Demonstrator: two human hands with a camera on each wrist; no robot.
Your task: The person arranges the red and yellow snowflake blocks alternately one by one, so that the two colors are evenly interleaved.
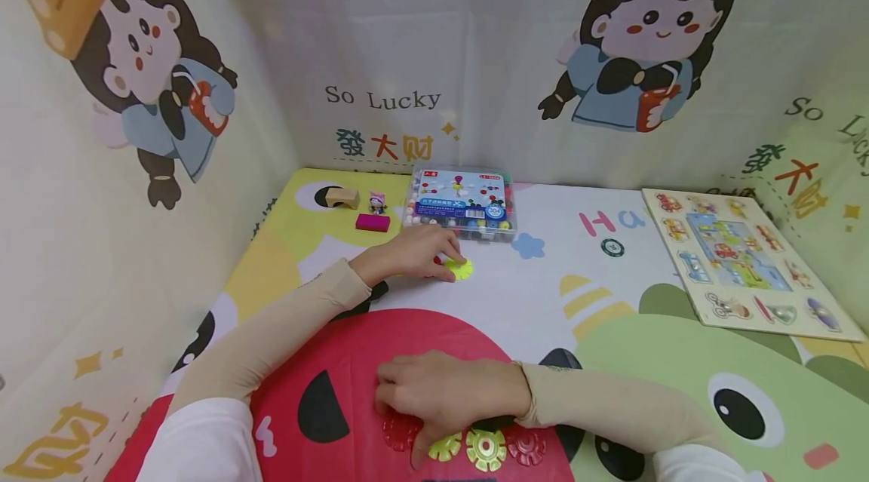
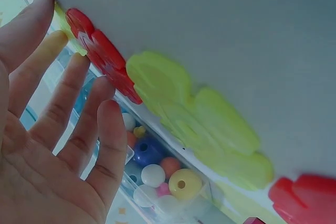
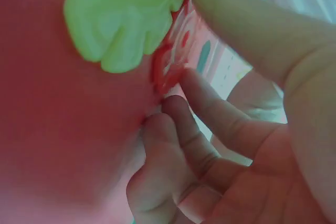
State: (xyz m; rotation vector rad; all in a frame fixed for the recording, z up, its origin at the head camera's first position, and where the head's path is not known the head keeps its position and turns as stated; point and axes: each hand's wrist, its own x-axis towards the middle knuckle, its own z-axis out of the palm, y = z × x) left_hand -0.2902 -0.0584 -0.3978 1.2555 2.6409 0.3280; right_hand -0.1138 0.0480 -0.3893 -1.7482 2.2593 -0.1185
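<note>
My left hand (image 1: 421,250) reaches to the back of the table, just in front of the bead box. Thumb and index finger pinch a yellow flower-shaped disc (image 1: 462,269) by its edges. Next to it in the left wrist view lie a red disc (image 2: 100,51), a larger-looking yellow one (image 2: 194,119) and another red one (image 2: 310,198). Near the front, my right hand (image 1: 448,391) has thumb and fingers around a red flower disc (image 1: 399,433). Beside it lie two yellow discs, one of them gold-toned (image 1: 486,450), and a second red disc (image 1: 526,446).
A clear box (image 1: 460,203) of coloured beads stands at the back. Left of it are a wooden arch block (image 1: 342,198), a small figure (image 1: 377,203) and a magenta block (image 1: 373,222). A puzzle board (image 1: 740,263) lies at right, with a round chip (image 1: 612,247) nearer the middle.
</note>
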